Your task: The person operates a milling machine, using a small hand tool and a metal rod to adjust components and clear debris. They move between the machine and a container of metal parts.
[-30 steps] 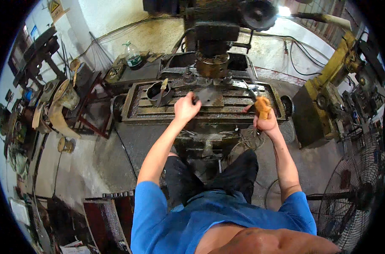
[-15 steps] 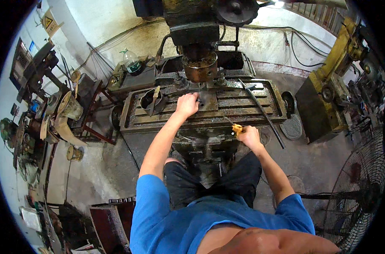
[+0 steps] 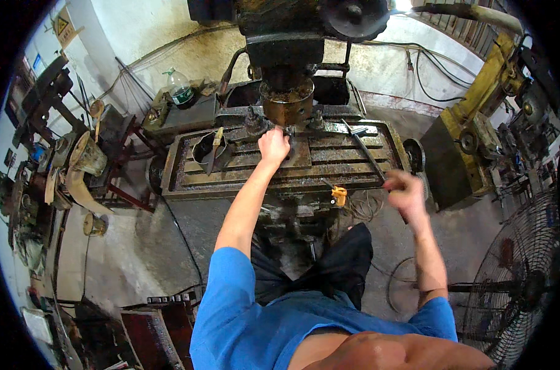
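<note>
My left hand [image 3: 273, 146] is closed over the slotted machine table [image 3: 237, 179], just below the round cutter head [image 3: 288, 98]. What its fingers hold, if anything, is hidden. On the right, my right hand [image 3: 407, 192] is at the lower part of a long dark metal bar [image 3: 369, 154], which lies slanting across the table and past its front edge. Motion smears the fingers, so their grip is unclear. Apart from both hands, a yellow air blow gun [image 3: 338, 196] sits at the table's front edge, its thin nozzle pointing up and left.
A dark pot [image 3: 201, 154] with a brush [image 3: 216, 148] across it stands on the table's left part. Behind is a clear plastic bottle [image 3: 179, 88]. A coiled hose [image 3: 367, 208] lies below the front edge. At the lower right stands a large fan [image 3: 514, 277].
My right hand has let go of the yellow blow gun and moved right to the metal bar. My left hand stays near the same place below the cutter head.
</note>
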A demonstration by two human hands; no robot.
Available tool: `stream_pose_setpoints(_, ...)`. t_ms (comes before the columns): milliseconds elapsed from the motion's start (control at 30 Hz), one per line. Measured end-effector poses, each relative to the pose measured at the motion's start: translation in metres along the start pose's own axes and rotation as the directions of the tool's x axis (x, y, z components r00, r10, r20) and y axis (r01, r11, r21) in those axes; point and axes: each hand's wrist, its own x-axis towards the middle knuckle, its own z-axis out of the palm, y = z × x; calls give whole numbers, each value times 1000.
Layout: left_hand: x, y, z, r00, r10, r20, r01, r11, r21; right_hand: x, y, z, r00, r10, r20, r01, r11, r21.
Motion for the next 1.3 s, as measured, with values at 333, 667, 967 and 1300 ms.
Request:
stream_pose_setpoints(333, 11, -10, -4, 994, -101, 34, 105, 984, -142, 119, -237, -163, 628, -525, -575, 774, 496, 394)
stream_pose_setpoints(667, 9, -13, 1, 990, -145, -2, 143, 980, -141, 61, -106, -96, 443, -703, -556, 876, 473, 99)
stream_pose_setpoints(967, 11, -16, 10, 991, -133, -36, 126, 981, -151, 61, -110, -93, 429, -696, -577, 873, 482, 67)
stream_pose_setpoints(1300, 12, -13, 6, 989, -147, 15, 148, 980, -135, 55, -102, -88, 448, -693, -565, 840, 543, 1)
